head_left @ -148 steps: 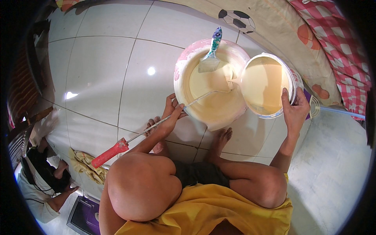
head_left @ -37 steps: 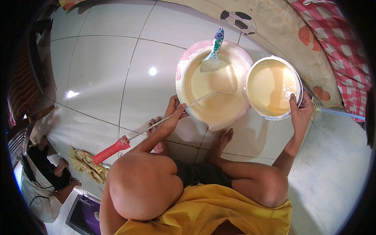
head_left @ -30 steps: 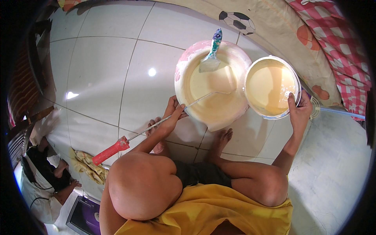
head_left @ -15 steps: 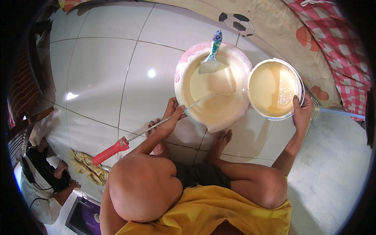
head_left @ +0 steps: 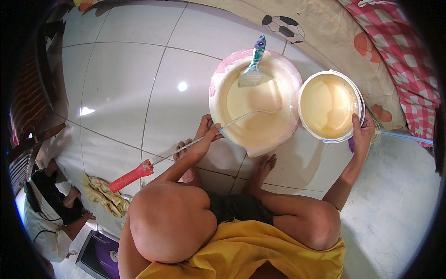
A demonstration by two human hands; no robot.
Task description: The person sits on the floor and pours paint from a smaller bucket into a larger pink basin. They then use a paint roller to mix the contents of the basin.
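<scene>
My left hand (head_left: 206, 135) is closed round the metal rod of a paint roller frame, red handle (head_left: 131, 178) toward me, and touches the side of a wide pinkish-white tub (head_left: 215, 100). The rod's bent end lies over the cream paint inside. A flat brush (head_left: 258, 53) with a paint-spattered handle rests at the tub's far rim, bristles inward. On the right, my right hand (head_left: 364, 130) grips the rim of a smaller white bucket (head_left: 331, 104) with cream liquid in it, held beside the tub.
A cream padded mat (head_left: 344, 28) with a football print and red checked cloth (head_left: 404, 65) line the far right. At left are wooden slatted furniture (head_left: 28, 102), crumpled yellow cloth (head_left: 100, 190), another person (head_left: 51, 209) and a purple-black box (head_left: 102, 253). Tiled floor (head_left: 121, 83) surrounds the tub.
In the oldest frame cream liquid poured from the small bucket into the tub; now no stream shows. The bucket has moved slightly right and down. My left hand holds about the same place.
</scene>
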